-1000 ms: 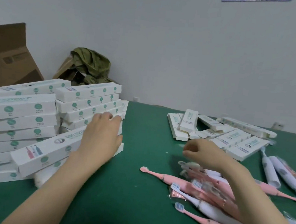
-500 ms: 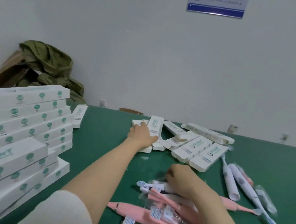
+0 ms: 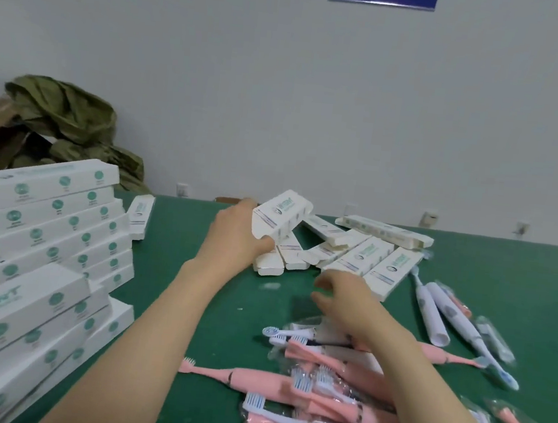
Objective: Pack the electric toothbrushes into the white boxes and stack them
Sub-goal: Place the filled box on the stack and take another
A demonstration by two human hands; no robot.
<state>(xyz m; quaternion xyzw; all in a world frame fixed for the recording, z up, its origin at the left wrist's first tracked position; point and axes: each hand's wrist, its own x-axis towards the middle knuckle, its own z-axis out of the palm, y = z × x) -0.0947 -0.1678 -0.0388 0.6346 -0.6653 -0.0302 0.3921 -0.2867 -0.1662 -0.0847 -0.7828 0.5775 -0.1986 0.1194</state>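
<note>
One white box [image 3: 282, 220] is gripped at its near end by the curled fingers of the left hand [image 3: 237, 238] and held raised over the loose boxes [image 3: 362, 261] at twelve o'clock on the green tabletop [image 3: 161, 268]. The right hand [image 3: 350, 305] is held above the toothbrushes [image 3: 317, 356] at five o'clock, fingers loosely curled and empty. Packed boxes [image 3: 37, 237] are stacked at nine o'clock.
</note>
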